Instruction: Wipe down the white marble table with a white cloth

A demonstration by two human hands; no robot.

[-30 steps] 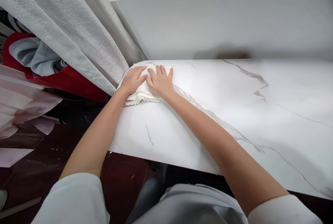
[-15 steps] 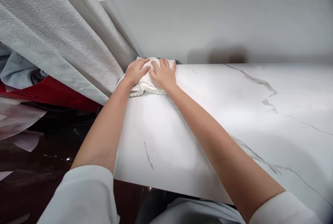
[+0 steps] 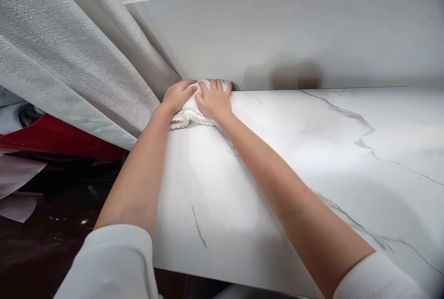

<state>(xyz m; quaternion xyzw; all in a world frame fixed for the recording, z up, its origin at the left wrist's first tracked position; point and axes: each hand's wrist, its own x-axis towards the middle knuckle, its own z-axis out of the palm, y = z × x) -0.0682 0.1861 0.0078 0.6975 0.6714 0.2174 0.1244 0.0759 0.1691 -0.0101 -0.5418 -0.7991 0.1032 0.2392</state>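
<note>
Shows only part of the white cloth (image 3: 190, 115), covered elsewhere by the left hand (image 3: 176, 96) and right hand (image 3: 217, 101). Cuts off the marbled tabletop (image 3: 277, 123) at right, the curtain (image 3: 86, 49) at left. Leaves the red object (image 3: 62, 138), partly behind the curtain, unidentifiable.

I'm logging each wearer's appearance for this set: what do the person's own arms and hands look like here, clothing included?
The left hand and right hand are ungloved, with no jewellery visible. The left sleeve and right sleeve are plain, near-white fabric, leaving the forearms bare. No print or marking shows on either sleeve.
</note>
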